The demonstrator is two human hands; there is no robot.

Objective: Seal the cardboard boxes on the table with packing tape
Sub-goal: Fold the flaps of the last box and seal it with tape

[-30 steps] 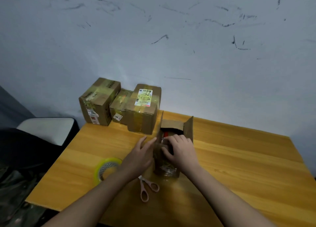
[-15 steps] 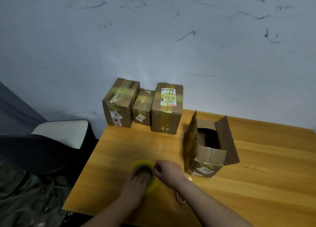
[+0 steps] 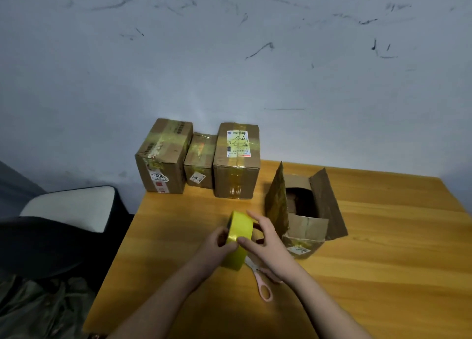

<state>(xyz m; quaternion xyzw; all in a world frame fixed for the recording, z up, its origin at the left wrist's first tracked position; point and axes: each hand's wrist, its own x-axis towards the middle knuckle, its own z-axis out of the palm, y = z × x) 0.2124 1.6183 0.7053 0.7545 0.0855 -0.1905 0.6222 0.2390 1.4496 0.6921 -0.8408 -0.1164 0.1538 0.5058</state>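
A yellow roll of packing tape (image 3: pixel 238 239) is held upright above the wooden table (image 3: pixel 383 262) between both hands. My left hand (image 3: pixel 217 245) grips its left side. My right hand (image 3: pixel 265 241) holds its right side, thumb on the tape's outer face and fingers over the top. Just right of the hands stands an open cardboard box (image 3: pixel 305 211) with its flaps up. Three taped boxes stand at the table's far edge: a left one (image 3: pixel 163 157), a small middle one (image 3: pixel 199 162) and a right one (image 3: pixel 236 161) with a white label.
Pink-handled scissors (image 3: pixel 263 282) lie on the table under my right wrist. A chair with a pale cushion (image 3: pixel 69 207) stands left of the table. A scuffed grey wall rises behind the boxes.
Both hands left the open box, whose flaps sprang up, and went to the tape roll lying flat on the table. The roll is now lifted upright between them.
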